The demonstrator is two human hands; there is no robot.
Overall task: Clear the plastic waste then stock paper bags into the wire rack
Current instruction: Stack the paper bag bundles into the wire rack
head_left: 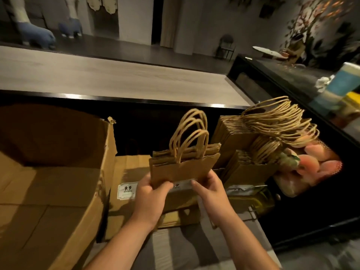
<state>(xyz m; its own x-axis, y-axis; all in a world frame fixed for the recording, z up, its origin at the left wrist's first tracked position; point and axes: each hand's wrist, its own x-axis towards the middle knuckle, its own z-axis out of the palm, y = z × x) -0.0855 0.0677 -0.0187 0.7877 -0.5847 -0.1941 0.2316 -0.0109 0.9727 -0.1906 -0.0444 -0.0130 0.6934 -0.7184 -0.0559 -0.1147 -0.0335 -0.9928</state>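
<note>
I hold a small stack of flat brown paper bags (183,164) upright, twine handles pointing up, in the middle of the view. My left hand (151,197) grips its lower left corner and my right hand (209,189) grips its lower right edge. To the right, several more paper bags (247,145) stand packed in rows with their handles fanned out; the wire rack under them is mostly hidden, and only a pale metal edge (245,189) shows below them. No plastic waste is visible.
A large open cardboard box (58,172) fills the left. A smaller carton with a "9.9" price label (127,190) lies under my hands. Pink netted items (319,164) sit right of the bags. A black counter edge (124,100) runs behind.
</note>
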